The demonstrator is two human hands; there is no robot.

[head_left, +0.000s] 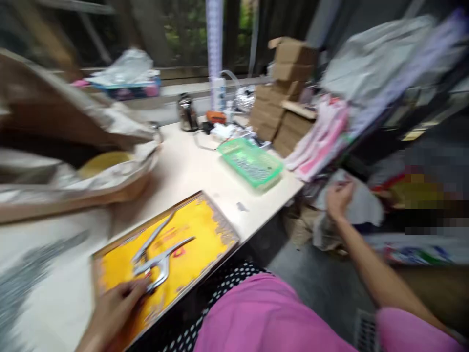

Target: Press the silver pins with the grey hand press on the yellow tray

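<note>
My left hand (122, 305) is closed at the near end of silver metal pliers (161, 264) with long spread handles, its fingertips by a small red and black part. The pliers are over a yellow board (198, 254) with a brown, worn rim. Off to the right, my right hand (340, 195) is reached out past the table's edge, in front of a whitish bag (362, 200). Its fingers are curled in; motion blur hides what, if anything, they hold.
A green tray (252, 164) of small grey pieces stands on the white table (183, 161). Stacked cardboard boxes (282, 98) and pink-and-white cloth (322, 137) stand behind it. A large lined carton (135, 190) is at left; a dark flask (187, 112) is near the window.
</note>
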